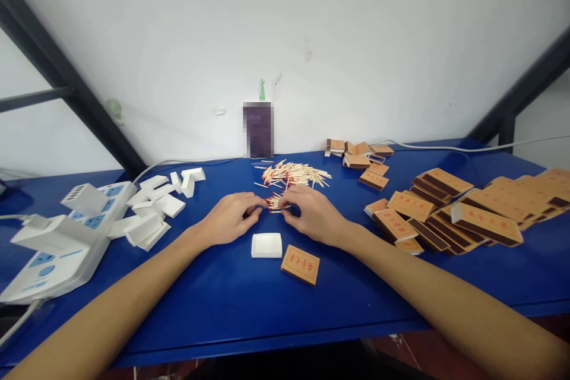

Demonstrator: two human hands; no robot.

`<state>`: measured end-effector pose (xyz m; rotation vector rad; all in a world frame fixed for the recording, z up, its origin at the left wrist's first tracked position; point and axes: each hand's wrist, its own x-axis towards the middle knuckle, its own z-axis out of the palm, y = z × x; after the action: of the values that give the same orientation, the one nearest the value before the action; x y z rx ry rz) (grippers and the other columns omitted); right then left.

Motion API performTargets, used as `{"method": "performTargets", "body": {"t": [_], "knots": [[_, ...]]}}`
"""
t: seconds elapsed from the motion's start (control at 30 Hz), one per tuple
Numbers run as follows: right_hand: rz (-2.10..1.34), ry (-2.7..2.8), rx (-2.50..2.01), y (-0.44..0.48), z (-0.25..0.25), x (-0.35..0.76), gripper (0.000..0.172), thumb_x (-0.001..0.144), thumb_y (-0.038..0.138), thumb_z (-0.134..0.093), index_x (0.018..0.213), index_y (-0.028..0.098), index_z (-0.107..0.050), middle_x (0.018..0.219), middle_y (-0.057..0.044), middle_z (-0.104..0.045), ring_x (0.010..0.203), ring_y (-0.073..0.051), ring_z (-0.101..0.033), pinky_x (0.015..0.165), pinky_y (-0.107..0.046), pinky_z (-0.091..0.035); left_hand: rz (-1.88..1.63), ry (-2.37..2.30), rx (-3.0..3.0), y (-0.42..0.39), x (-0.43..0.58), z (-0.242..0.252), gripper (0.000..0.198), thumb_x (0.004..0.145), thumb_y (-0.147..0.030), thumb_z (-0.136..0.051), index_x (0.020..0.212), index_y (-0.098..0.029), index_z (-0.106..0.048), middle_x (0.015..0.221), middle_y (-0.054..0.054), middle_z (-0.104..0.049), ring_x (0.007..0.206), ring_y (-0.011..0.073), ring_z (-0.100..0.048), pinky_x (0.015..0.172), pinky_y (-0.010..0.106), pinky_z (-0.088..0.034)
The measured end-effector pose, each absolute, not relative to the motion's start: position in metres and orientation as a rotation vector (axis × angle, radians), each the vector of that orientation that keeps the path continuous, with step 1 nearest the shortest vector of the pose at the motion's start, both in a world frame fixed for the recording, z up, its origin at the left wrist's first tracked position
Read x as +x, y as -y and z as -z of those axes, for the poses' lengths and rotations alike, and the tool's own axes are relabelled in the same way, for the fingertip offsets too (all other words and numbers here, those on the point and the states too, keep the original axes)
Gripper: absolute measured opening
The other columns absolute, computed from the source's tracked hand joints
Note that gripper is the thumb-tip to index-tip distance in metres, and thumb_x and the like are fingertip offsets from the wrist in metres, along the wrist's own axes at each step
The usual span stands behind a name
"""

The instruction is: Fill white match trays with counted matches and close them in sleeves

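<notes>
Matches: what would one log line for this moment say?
left hand: pinching matches | right hand: pinching matches | white tray, matchbox sleeve: near wrists, untouched

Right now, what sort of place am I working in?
Likely a hand-packing workbench for matches: a blue table, loose matches by the left hand and right hand, stacked orange matchboxes on the right, white inner trays on the left.

- blue surface (222, 309) set against a white wall (356, 41)
- white power strips (57, 243) at the left edge, with a plug (82, 197) in one
- heap of white trays (154, 208) just beside the strips
- small pile of brown boxes (360, 157) at the back
- big heap of boxes (467, 211) on the right
- white cable (445, 147) along the back edge
- dark blurred object (258, 129) standing against the wall
- black beams (66, 80) at both sides
</notes>
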<state>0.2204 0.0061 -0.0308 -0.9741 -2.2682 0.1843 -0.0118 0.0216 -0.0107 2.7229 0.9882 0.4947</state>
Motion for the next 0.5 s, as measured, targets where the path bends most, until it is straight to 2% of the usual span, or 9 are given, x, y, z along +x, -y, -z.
{"method": "performTargets", "body": {"t": [0.5], "knots": [[-0.229,2.284,-0.97,-0.0059,0.0298,0.2212,0.012,0.082,0.007,-0.059,0.086,0.018,-0.064,0.088,-0.005,-0.067,0.087,-0.019,-0.059,0.08,-0.033,-0.046,-0.526,-0.969,2.708,-0.021,-0.0104,0.01,0.024,0.091,-0.021,-0.048,0.103,-0.018,-0.068,0.075,0.0,-0.062,0.065,0.0118,-0.053,0.064,0.025,-0.041]]}}
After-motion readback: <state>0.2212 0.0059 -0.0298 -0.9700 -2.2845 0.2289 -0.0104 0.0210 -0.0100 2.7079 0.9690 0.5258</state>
